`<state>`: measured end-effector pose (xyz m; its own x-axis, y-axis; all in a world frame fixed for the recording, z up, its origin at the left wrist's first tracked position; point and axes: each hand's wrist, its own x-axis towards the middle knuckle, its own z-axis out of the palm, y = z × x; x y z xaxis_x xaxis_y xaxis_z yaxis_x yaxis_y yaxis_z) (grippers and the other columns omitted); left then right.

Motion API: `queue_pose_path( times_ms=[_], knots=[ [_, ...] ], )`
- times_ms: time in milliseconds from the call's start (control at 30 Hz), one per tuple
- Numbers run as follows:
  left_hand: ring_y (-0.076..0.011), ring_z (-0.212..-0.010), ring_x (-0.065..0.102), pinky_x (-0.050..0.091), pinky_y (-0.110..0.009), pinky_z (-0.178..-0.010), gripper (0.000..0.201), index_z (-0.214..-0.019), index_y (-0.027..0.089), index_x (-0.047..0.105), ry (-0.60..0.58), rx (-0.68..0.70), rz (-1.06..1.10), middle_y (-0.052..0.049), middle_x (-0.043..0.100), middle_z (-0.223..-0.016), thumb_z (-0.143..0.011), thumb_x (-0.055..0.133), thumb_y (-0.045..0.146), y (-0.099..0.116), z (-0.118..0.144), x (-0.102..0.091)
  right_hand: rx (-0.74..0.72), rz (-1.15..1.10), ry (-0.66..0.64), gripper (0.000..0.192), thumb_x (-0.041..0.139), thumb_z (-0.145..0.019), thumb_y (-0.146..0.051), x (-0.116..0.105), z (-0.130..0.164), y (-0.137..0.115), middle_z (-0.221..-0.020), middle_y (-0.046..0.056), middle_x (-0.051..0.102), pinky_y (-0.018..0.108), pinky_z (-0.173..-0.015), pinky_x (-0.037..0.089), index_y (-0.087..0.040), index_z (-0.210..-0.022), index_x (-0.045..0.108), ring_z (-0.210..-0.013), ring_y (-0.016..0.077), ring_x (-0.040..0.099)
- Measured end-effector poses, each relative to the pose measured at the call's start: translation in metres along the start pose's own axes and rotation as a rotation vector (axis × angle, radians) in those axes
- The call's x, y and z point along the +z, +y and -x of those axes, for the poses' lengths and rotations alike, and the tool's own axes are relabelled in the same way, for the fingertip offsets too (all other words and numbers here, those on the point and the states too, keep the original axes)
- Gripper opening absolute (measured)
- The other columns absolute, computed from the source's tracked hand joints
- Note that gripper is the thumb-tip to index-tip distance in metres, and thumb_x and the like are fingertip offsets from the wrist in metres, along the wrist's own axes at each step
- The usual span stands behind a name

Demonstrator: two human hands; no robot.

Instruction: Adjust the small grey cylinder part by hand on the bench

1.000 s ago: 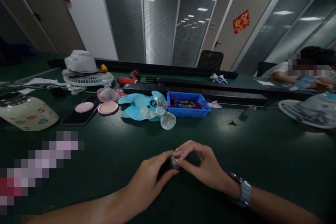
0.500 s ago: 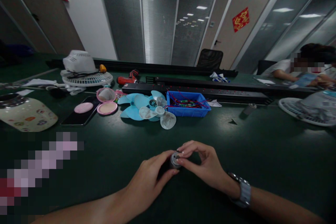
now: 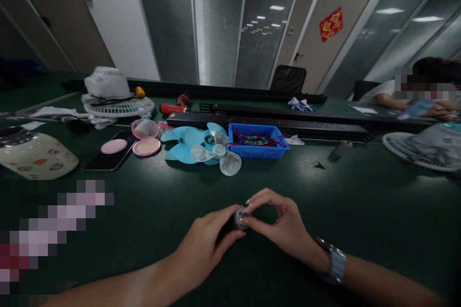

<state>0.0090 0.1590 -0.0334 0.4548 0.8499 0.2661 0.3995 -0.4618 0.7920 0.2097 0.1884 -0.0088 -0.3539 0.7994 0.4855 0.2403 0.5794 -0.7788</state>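
We hold a small motor (image 3: 239,217) between both hands, low over the green table (image 3: 360,211) and well in front of the blue parts bin (image 3: 257,143). Our left hand (image 3: 205,244) wraps its dark body from the side, fingers curled around it in a firm grasp. Our right hand (image 3: 279,228), a wristwatch (image 3: 334,264) on its wrist, pinches the pale metal end cap with thumb and forefinger tips.

As we judge it, the fingertip work at the cap goes best if the left hand keeps the body from turning while the right works with light, even pressure, square to the end face, and if the piece stays low over the table so a slip drops nothing far.

The motor looks like a short cylinder, dark on the barrel and silvery grey at the end, with a small raised centre; finer detail is too small to tell.

Left of the bin lie light-blue fan blades (image 3: 189,144) with a translucent white fan blade (image 3: 219,157) overlapping them. Further left of the bin sit an open pink compact (image 3: 146,138) and a dark phone (image 3: 108,156). Behind the bin runs a long black power strip (image 3: 288,125), with a red power screwdriver (image 3: 176,104) beyond it to the left. Far left of the bin stands a white fan assembly (image 3: 113,96). Far right of the bin another person (image 3: 414,91) sits at the table.
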Motion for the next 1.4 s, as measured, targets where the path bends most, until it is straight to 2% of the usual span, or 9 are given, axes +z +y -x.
queue_pose_path(
  times_ms=[100,200,300,400,533,867,1167,1267,1400],
  knots=[
    [-0.0202,-0.102,0.068,0.057,-0.034,-0.090,0.035,-0.126,0.023,0.054,0.013,0.024,-0.008,-0.005,0.069,-0.115,-0.092,0.060,0.020,-0.002,0.001,0.001,-0.143,0.161,-0.045,0.014,0.077,-0.077,-0.025,-0.005,-0.007,-0.004,-0.082,0.001,0.073,0.032,-0.069,0.055,-0.023,-0.088,0.068,-0.078,0.0174,0.068],
    [-0.0202,-0.104,0.068,0.056,-0.034,-0.091,0.038,-0.129,0.025,0.051,0.023,0.037,-0.044,-0.005,0.068,-0.118,-0.092,0.060,0.021,-0.004,0.003,0.002,-0.520,0.390,-0.165,0.008,0.068,-0.086,-0.021,-0.015,-0.019,-0.007,-0.084,0.000,0.075,0.033,-0.074,0.054,-0.024,-0.094,0.068,-0.080,0.0167,0.069],
    [-0.0209,-0.104,0.068,0.057,-0.034,-0.091,0.040,-0.131,0.024,0.050,0.030,0.039,-0.081,-0.006,0.068,-0.120,-0.092,0.059,0.021,-0.005,0.003,0.003,-0.873,0.586,-0.284,0.013,0.056,-0.094,-0.020,-0.025,-0.030,-0.006,-0.089,0.001,0.077,0.031,-0.077,0.055,-0.024,-0.096,0.068,-0.081,0.0155,0.070],
    [-0.0209,-0.103,0.069,0.058,-0.033,-0.089,0.040,-0.131,0.025,0.050,0.021,0.036,-0.103,-0.006,0.068,-0.119,-0.092,0.058,0.020,-0.006,0.002,0.003,-1.039,0.658,-0.305,0.014,0.057,-0.093,-0.022,-0.029,-0.038,-0.006,-0.083,0.001,0.076,0.028,-0.069,0.057,-0.022,-0.088,0.070,-0.073,0.0146,0.070],
    [-0.0217,-0.102,0.070,0.059,-0.033,-0.088,0.040,-0.131,0.025,0.050,0.023,0.051,-0.119,-0.006,0.069,-0.118,-0.092,0.058,0.020,-0.007,0.000,0.003,-1.138,0.661,-0.305,0.010,0.062,-0.090,-0.024,-0.028,-0.042,-0.008,-0.079,0.001,0.076,0.026,-0.063,0.057,-0.021,-0.085,0.071,-0.067,0.0137,0.068],
    [-0.0220,-0.101,0.070,0.059,-0.033,-0.088,0.037,-0.129,0.022,0.052,0.048,0.065,-0.144,-0.007,0.070,-0.118,-0.092,0.059,0.023,-0.007,0.002,0.003,-1.066,0.630,-0.292,0.010,0.060,-0.092,-0.021,-0.025,-0.039,-0.002,-0.086,0.005,0.076,0.025,-0.069,0.056,-0.016,-0.088,0.069,-0.076,0.0143,0.070],
    [-0.0205,-0.103,0.070,0.058,-0.031,-0.089,0.035,-0.128,0.024,0.052,0.041,0.066,-0.126,-0.005,0.070,-0.118,-0.093,0.058,0.025,-0.006,0.001,0.002,-0.993,0.577,-0.268,0.011,0.055,-0.093,-0.012,-0.022,-0.033,-0.010,-0.087,0.007,0.076,0.027,-0.063,0.054,-0.012,-0.096,0.066,-0.075,0.0161,0.071],
    [-0.0211,-0.106,0.068,0.057,-0.032,-0.092,0.036,-0.128,0.023,0.052,0.036,0.052,-0.111,-0.005,0.069,-0.121,-0.093,0.059,0.025,-0.006,0.001,0.003,-0.889,0.504,-0.309,0.016,0.054,-0.095,-0.014,-0.023,-0.031,-0.008,-0.095,0.007,0.076,0.027,-0.066,0.054,-0.012,-0.107,0.064,-0.082,0.0152,0.071],
    [-0.0212,-0.105,0.068,0.056,-0.034,-0.092,0.040,-0.131,0.024,0.051,0.016,0.033,-0.088,-0.005,0.068,-0.121,-0.092,0.060,0.024,-0.007,0.002,0.003,-0.560,0.348,-0.307,0.013,0.062,-0.092,-0.019,-0.022,-0.025,-0.005,-0.092,0.000,0.077,0.024,-0.073,0.053,-0.019,-0.105,0.065,-0.081,0.0112,0.072]
  ],
)
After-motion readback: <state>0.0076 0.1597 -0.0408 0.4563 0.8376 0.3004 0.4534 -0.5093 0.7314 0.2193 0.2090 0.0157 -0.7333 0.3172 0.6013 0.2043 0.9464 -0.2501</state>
